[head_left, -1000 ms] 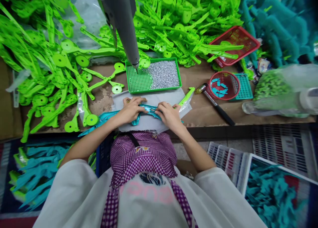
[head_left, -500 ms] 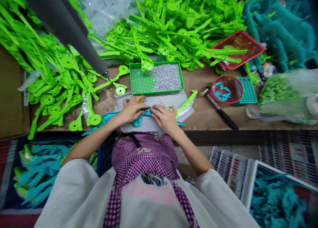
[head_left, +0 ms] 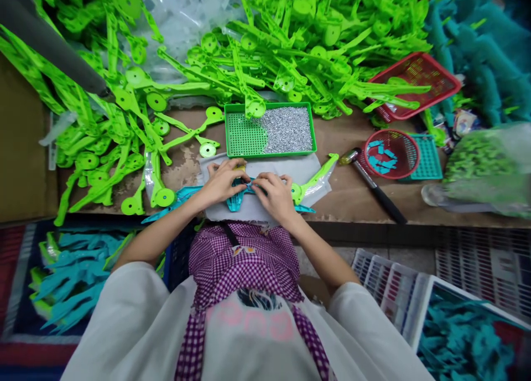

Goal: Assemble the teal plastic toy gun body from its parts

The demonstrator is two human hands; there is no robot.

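Note:
A blue plastic part with a downward grip (head_left: 235,202), shaped like a toy gun or bow body, lies across the grey cloth (head_left: 215,212) in front of me. My left hand (head_left: 224,181) is closed on its left-middle, fingertips pinching near the top edge. From the other side my right hand (head_left: 275,197) presses its fingers onto the same part, close to the left fingertips. Whatever small piece sits between the fingertips is too small to make out. A bright green arm with a round hub (head_left: 317,179) lies just right of my right hand.
Behind the cloth stands a green tray (head_left: 244,137) of small silver metal pieces. To the right are a hammer (head_left: 375,187), a red round basket (head_left: 390,154) with blue pieces and a red rectangular basket (head_left: 440,88). Green arms (head_left: 290,55) are heaped at the back and left.
The camera view has shifted slightly, so the scene sits further right. My right hand's fingers have curled more and uncovered the green hub. Both hands stay on the blue part.

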